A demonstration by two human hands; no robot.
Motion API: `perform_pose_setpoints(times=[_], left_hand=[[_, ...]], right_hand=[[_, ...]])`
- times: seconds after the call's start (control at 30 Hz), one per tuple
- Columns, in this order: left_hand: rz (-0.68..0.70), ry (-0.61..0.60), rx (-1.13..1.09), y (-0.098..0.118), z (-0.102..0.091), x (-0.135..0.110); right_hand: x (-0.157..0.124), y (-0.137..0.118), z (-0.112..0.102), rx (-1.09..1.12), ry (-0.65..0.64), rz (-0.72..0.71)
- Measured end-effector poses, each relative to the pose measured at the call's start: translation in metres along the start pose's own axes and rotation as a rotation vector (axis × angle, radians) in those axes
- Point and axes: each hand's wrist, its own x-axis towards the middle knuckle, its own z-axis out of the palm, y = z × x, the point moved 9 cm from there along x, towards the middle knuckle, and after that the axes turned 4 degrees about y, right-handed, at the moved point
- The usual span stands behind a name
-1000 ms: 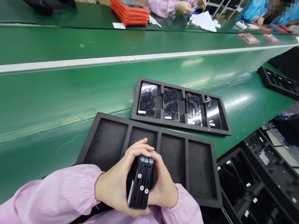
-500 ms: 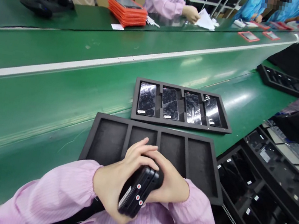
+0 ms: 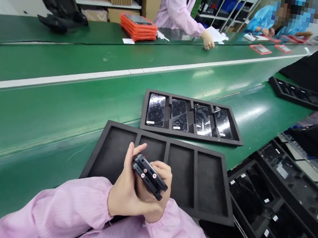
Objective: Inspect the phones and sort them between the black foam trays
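Note:
A small stack of black smartphones (image 3: 151, 176) is held edge-up between my hands, over the front edge of a black foam tray (image 3: 170, 142). Small round white stickers with red marks dot the phones' edges. My left hand (image 3: 124, 196) cups the stack from the left, its fingers pointing up and its thumb stretched across below. My right hand (image 3: 163, 176) wraps the stack from the right and behind, its fingers bent around the far side. The tray's visible compartments hold nothing, though my hands cover part of it.
Behind, a second foam tray (image 3: 191, 136) holds several dark phones with glossy screens. More loaded trays (image 3: 274, 195) stand at the right. Across the green bench (image 3: 91, 87), a co-worker in pink (image 3: 180, 9) reaches beside papers, near a stack of orange-edged items (image 3: 139, 30).
The phone stack has turned, its edges now slanting down to the right. My right hand has shifted inward around it. The co-worker's hand has moved off the white paper.

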Motion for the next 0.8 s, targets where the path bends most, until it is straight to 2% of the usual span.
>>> perform_pose_setpoints(times=[0.1,0.2,0.27,0.33,0.43,0.53,0.6,0.8], left_hand=[[-0.024,0.001,-0.009,-0.003,0.002,-0.002],[0.074,-0.002,-0.120,-0.002,-0.004,0.010],[0.185,-0.083,-0.217,0.002,-0.004,0.019],[0.284,-0.229,-0.292,0.007,0.000,0.026],[0.339,-0.373,-0.272,0.011,0.006,0.032],[0.362,-0.376,-0.157,0.014,0.008,0.033],[0.355,-0.354,-0.125,0.014,0.008,0.030],[0.355,-0.276,-0.064,0.017,0.003,0.026]], right_hand=[[-0.010,-0.002,-0.001,-0.036,-0.019,-0.076],[-0.006,-0.016,-0.006,-0.074,-0.143,-0.209],[0.000,-0.024,-0.008,-0.066,-0.253,-0.281],[0.008,-0.027,-0.009,-0.053,-0.349,-0.292],[0.022,-0.022,-0.003,-0.051,-0.462,-0.271],[0.030,-0.019,0.012,0.048,-0.626,-0.254],[0.033,-0.020,0.019,0.108,-0.679,-0.248],[0.035,-0.026,0.021,0.083,-0.643,-0.252]])
